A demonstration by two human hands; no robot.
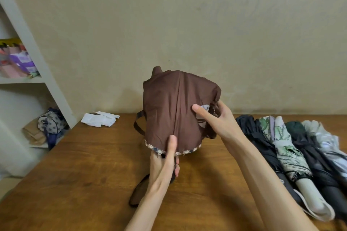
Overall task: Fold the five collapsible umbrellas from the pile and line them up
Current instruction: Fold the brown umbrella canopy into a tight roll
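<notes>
A brown collapsible umbrella (169, 107) with a checked hem is held upright above the middle of the wooden table (84, 174), its canopy loose and bunched. My left hand (165, 161) grips it at the bottom near the handle, thumb pressed on the fabric. My right hand (216, 118) pinches the canopy's right side, thumb on the front. The umbrella's dark wrist strap (137, 193) trails down onto the table. On the right lie several folded umbrellas side by side: a black one (251, 131), a floral green-and-white one (287, 155), a dark green one (311, 157) and a silver-grey one (330, 144).
A crumpled white cloth or paper (99, 119) lies at the table's far edge on the left. A white shelf unit (37, 58) stands at the left with colourful packages, a patterned bag (50, 121) and a brown paper bag. A beige wall is behind the table.
</notes>
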